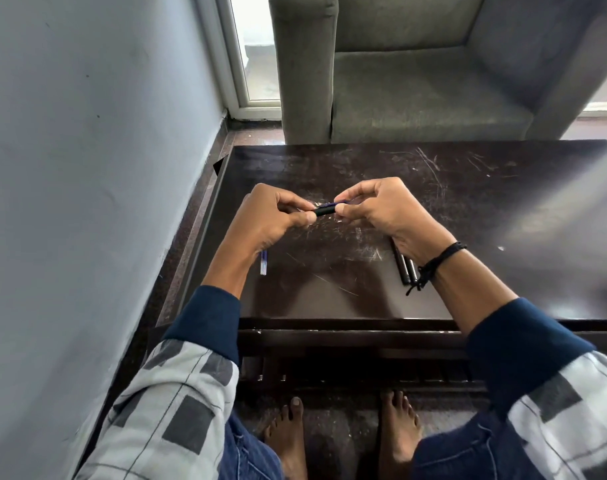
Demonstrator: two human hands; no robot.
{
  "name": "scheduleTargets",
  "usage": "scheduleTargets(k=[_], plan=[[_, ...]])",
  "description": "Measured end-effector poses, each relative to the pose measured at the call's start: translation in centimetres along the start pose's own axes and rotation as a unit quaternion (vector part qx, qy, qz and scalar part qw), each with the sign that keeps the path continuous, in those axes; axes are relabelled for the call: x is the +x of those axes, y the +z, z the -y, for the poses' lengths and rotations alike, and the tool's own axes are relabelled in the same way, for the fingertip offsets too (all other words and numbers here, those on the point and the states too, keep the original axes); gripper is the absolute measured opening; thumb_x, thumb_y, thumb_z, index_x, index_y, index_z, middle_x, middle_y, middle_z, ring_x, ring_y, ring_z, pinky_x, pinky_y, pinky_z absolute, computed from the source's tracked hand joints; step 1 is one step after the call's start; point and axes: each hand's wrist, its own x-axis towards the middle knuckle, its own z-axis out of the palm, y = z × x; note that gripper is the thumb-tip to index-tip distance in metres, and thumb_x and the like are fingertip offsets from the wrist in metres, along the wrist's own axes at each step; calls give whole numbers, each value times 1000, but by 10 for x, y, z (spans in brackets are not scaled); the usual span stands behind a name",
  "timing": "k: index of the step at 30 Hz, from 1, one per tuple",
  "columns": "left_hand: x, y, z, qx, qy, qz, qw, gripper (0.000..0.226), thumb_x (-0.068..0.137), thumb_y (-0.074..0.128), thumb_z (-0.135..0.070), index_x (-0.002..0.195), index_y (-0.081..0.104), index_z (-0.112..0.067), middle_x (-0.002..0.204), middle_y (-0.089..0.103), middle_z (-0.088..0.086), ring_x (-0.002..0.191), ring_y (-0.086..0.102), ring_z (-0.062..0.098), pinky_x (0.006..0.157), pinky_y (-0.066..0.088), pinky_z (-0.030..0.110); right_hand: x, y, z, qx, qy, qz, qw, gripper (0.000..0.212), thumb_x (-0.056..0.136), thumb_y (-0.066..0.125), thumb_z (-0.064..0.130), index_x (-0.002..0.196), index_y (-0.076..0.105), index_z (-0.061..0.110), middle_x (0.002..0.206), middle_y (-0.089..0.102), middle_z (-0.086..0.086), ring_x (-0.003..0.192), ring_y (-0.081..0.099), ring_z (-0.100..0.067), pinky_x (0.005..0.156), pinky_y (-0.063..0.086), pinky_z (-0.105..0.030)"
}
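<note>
A short black pen barrel (323, 212) is held level between the two hands, lifted just above the dark, scratched surface (485, 209). The left hand (278, 220) has its grip closed on the barrel's left end, thumb and curled fingers pinching it. The right hand (381, 209) has its grip closed on the other end, and its fingertips also pinch a thin blue refill (331, 204) that runs along the top of the barrel. I cannot tell whether the refill goes inside.

The barrel hangs over the left half of the surface, about midway between the back and front edges. Under the left wrist, nearer the left edge, clear refills (263, 266) lie on the surface. Under the right wrist, black pens (406, 270) lie side by side, pointing toward the front edge. A black cord (437, 263) is tied round that wrist. A grey armchair (416, 91) stands beyond the back edge.
</note>
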Motion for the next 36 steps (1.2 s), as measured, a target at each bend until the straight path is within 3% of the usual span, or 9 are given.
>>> scheduleTargets(k=[3, 6, 11, 18, 26, 32, 36], plan=[[0, -8, 3, 1, -7, -6, 1000, 19, 79, 83, -14, 95, 81, -23, 83, 77, -5, 85, 71, 10, 90, 54, 28, 3, -5, -4, -10, 2, -9, 1000, 6, 87, 73, -1, 91, 76, 2, 78, 71, -18, 73, 61, -24, 69, 53, -29], [2, -14, 5, 0, -11, -16, 1000, 20, 79, 82, -12, 93, 79, -26, 85, 76, -5, 85, 70, 9, 88, 54, 28, 5, -8, -4, 5, 3, -30, 1000, 6, 88, 69, -4, 92, 74, -3, 74, 70, -15, 70, 61, -22, 74, 53, -36], [9, -19, 13, -10, -37, -81, 996, 20, 82, 79, -7, 101, 79, -14, 89, 75, 1, 85, 68, 11, 88, 54, 29, 13, -14, -7, 6, 4, -96, 995, 5, 88, 68, -4, 90, 73, -3, 77, 70, -14, 69, 63, -17, 67, 54, -27], [39, 0, 21, 6, -43, -167, 985, 18, 80, 80, -10, 95, 80, -20, 90, 76, -2, 90, 70, 12, 92, 57, 36, 28, -13, -23, -5, 0, -184, 983, 11, 89, 69, 3, 85, 74, 12, 75, 74, -6, 70, 66, -15, 75, 60, -36], [83, 14, 32, 77, -44, -190, 978, 16, 81, 79, -10, 91, 81, -22, 97, 77, -1, 97, 70, 15, 94, 56, 38, 58, -2, -39, -54, 10, -257, 965, 14, 85, 73, 14, 77, 74, 26, 76, 74, 1, 72, 68, -14, 79, 61, -38], [92, 25, 50, 119, -82, -187, 972, 17, 88, 71, -7, 97, 80, -19, 105, 76, 4, 104, 69, 21, 95, 53, 31, 85, 10, -42, -112, 22, -257, 960, 10, 86, 72, 17, 84, 76, 26, 83, 71, 5, 85, 66, -16, 78, 51, -27], [97, 31, 52, 127, -88, -185, 971, 17, 89, 70, -8, 98, 80, -19, 109, 75, 3, 106, 68, 22, 85, 42, 22, 89, 10, -51, -148, 49, -258, 953, 10, 86, 71, 15, 84, 78, 23, 94, 74, -3, 94, 67, -22, 84, 51, -26]])
